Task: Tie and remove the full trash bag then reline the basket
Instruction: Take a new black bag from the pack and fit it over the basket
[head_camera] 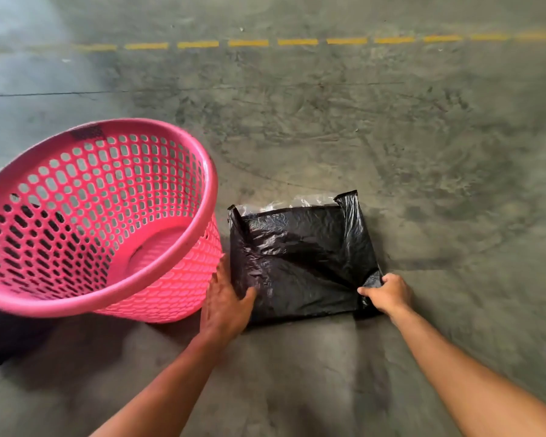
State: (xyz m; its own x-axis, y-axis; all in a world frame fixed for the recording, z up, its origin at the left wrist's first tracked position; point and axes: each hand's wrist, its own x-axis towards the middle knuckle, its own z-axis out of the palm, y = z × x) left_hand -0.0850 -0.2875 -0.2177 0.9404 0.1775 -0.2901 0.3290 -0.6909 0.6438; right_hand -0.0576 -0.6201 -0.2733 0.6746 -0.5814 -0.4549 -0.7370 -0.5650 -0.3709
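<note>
A pink perforated plastic basket [89,216] stands on the concrete floor [423,152] to the left of both hands, tipped so its open mouth faces up and toward the camera; its inside is bare, with no liner in it. A dark shape sits under its lower left rim, too cut off to tell what it is.

The left hand [226,305] lies just beside the basket's right wall, fingers spread flat, its thumb pressing the near left edge of a folded black trash bag [300,257]; it is released, resting on the plastic rather than gripping it.

The black trash bag lies flat on the floor between the two hands and stretches away beyond them, its two handle loops sticking up at the far corners. A strip of clear plastic [284,205] shows past its far edge.

The right hand [388,293] is clenched on the bag's near right corner, pinching the gathered plastic.

Far beyond the hands, a dashed yellow line [297,41] crosses the floor.
</note>
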